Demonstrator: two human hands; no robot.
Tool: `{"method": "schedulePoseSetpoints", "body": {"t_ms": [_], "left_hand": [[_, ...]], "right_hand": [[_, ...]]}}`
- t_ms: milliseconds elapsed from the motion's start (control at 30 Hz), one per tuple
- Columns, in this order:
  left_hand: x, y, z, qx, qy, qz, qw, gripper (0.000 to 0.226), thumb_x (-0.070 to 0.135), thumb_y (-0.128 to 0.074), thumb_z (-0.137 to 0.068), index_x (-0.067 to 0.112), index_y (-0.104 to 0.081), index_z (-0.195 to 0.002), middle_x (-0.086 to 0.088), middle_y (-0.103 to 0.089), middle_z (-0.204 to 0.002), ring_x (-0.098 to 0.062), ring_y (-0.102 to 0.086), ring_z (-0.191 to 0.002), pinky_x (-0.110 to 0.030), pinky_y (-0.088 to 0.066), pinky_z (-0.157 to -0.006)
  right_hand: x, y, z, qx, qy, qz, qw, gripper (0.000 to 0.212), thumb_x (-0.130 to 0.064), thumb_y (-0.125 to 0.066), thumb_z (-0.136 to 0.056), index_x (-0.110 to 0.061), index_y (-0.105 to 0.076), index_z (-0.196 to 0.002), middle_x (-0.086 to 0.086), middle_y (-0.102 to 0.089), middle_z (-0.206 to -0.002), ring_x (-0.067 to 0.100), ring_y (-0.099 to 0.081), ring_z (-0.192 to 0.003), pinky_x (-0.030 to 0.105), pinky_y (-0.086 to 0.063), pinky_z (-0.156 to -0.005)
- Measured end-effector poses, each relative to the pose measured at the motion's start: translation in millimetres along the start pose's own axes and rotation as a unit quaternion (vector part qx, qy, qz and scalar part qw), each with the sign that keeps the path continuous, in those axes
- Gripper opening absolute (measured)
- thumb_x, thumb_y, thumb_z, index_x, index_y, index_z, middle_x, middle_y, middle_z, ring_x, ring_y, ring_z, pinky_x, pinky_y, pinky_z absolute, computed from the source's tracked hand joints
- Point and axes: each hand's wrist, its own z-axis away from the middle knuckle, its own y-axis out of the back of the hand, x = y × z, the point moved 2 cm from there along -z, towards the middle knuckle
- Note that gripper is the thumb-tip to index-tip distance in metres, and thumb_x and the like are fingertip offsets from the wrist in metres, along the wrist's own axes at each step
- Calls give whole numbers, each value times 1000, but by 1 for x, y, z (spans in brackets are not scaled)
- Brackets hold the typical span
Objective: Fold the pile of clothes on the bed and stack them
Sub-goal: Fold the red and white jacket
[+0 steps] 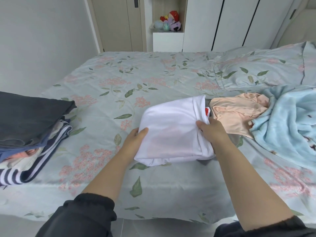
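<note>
A folded white garment (172, 129) lies in the middle of the floral bed (119, 79), with a bit of red print showing at its right edge. My left hand (136, 136) grips its left edge, thumb on top and fingers underneath. My right hand (211, 130) holds the right edge the same way. A stack of folded clothes (29, 127), dark grey on top with navy-and-white stripes below, sits at the left edge of the bed. An unfolded peach garment (237, 111) lies crumpled just right of the white one.
A fluffy light-blue blanket (290, 124) is heaped at the right, touching the peach garment. A floral pillow (259, 69) lies behind it. Wardrobe doors and a shelf niche with plush toys (168, 22) stand beyond the bed.
</note>
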Motion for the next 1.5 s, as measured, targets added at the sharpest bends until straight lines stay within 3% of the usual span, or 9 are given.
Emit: {"method": "schedulePoseSetpoints", "body": {"t_ms": [200, 300, 500, 600, 767, 1033, 1167, 1300, 1500], "left_hand": [[4, 7, 27, -115, 128, 278, 945, 30, 40, -57, -90, 15, -72, -99, -3, -70, -102, -16, -68, -89, -28, -53, -77], [6, 15, 50, -136, 175, 385, 896, 37, 41, -64, -82, 12, -69, -105, -5, -73, -100, -23, -71, -88, -34, -58, -72], [56, 95, 79, -138, 105, 422, 890, 53, 36, -61, -85, 6, -60, -128, -8, -62, -127, -24, -63, -112, -38, -55, -83], [83, 164, 86, -37, 85, 357, 929, 54, 28, -68, -75, 6, -59, -124, -11, -68, -116, -27, -68, -100, -39, -57, -78], [128, 281, 104, 72, 53, 258, 962, 43, 18, -62, -85, -3, -54, -122, -22, -63, -116, -40, -62, -105, -58, -45, -97], [177, 448, 128, 287, 25, 58, 956, 31, 30, -64, -81, 14, -64, -108, -8, -70, -105, -25, -69, -90, -35, -56, -74], [181, 481, 108, 401, 14, -328, 855, 40, 27, -42, -95, 20, -53, -133, -11, -55, -135, -30, -53, -119, -37, -43, -100], [131, 442, 63, 242, 47, -584, 773, 53, 51, -19, -99, 37, -15, -151, 4, -13, -160, -27, -11, -146, -53, -14, -116], [92, 419, 37, 266, 26, -697, 666, 57, 55, -8, -96, 38, -7, -151, 7, -4, -160, -34, 4, -145, -63, -4, -109]], "right_hand": [[-46, -16, 28, -45, -77, -150, 985, 15, -24, -56, -95, -10, -58, -91, 4, -61, -89, 19, -58, -81, 26, -46, -73], [-77, -35, 40, -63, -90, -200, 974, 21, -23, -56, -96, -11, -58, -79, 1, -57, -75, 12, -54, -66, 20, -47, -53], [-137, -75, 60, -115, -80, -268, 953, 24, -27, -55, -96, -7, -61, -106, 2, -61, -86, 22, -59, -81, 37, -50, -83], [-165, -109, 72, -164, -76, -313, 932, 26, -26, -53, -97, -8, -59, -115, 3, -63, -89, 19, -60, -77, 33, -50, -75], [-209, -187, 97, -251, -82, -352, 898, 33, -21, -50, -99, -8, -54, -129, 10, -61, -119, 28, -59, -110, 47, -43, -100], [-285, -340, 139, -387, -136, -413, 813, 19, -16, -50, -98, -10, -61, -113, 8, -68, -100, 26, -65, -92, 47, -50, -90], [-265, -406, 148, -408, -161, -345, 830, 21, -4, -48, -97, -7, -59, -115, 12, -66, -99, 29, -64, -87, 45, -52, -83], [-222, -434, 153, -375, -128, -204, 895, 29, 6, -48, -86, 11, -58, -113, 21, -62, -98, 34, -60, -90, 50, -46, -94], [-239, -423, 137, -177, 200, -76, 961, 60, -7, -50, -87, -11, -28, -143, 12, -44, -132, 29, -47, -116, 34, -41, -88]]}}
